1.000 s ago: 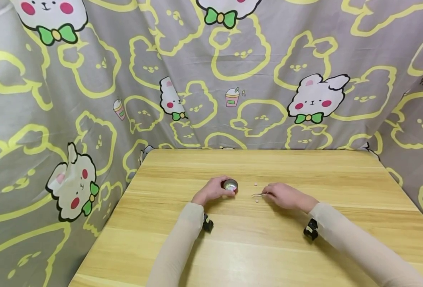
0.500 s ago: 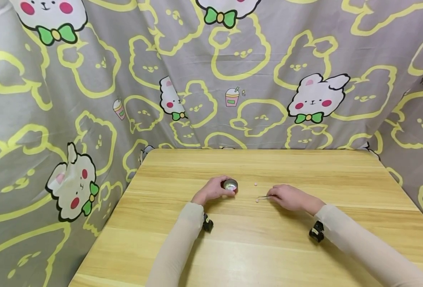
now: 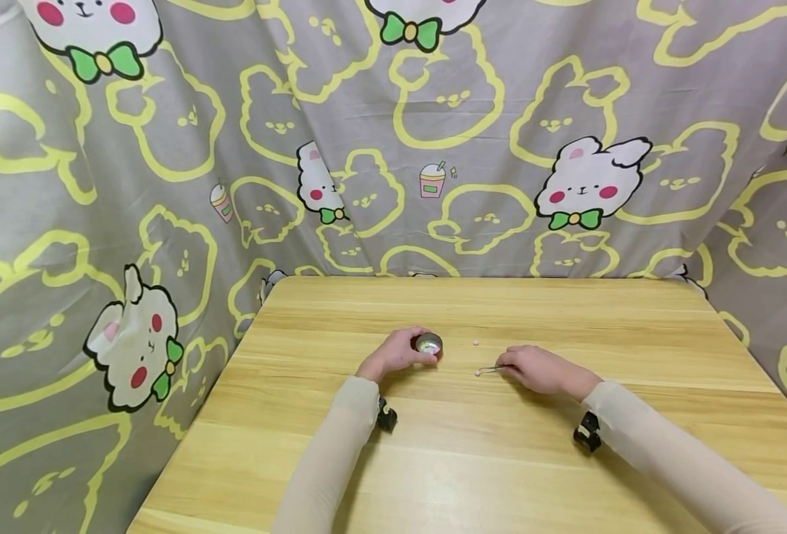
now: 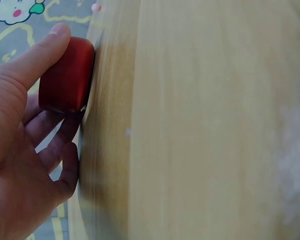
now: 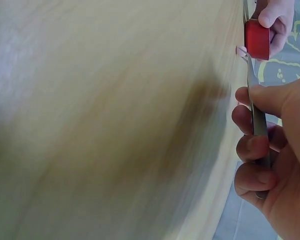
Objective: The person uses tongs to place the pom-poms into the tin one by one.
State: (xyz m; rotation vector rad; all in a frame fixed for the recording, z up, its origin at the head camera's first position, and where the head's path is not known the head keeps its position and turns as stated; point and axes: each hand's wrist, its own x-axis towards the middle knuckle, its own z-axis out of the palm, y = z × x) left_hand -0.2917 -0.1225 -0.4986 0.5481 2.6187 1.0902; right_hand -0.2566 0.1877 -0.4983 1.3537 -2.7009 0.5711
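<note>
My left hand holds a small round cup, its shiny metallic inside facing up. The left wrist view shows the cup's red outer wall between thumb and fingers, resting on the table. Opposite it, my right hand grips a pair of thin metal tweezers that point left. Their tips are at a small pink bead; I cannot tell whether they pinch it. A second pink bead lies farther back on the table, right of the cup.
Both hands work over a wood-grain table. A grey curtain with yellow outlines and cartoon animals hangs behind the table and along its sides. Each wrist carries a black camera, one of them the left wrist camera.
My right hand first drew back slightly to the right, bringing the tweezers from between the beads to the nearer one, where the tips now meet it. The left hand and cup stay put.
</note>
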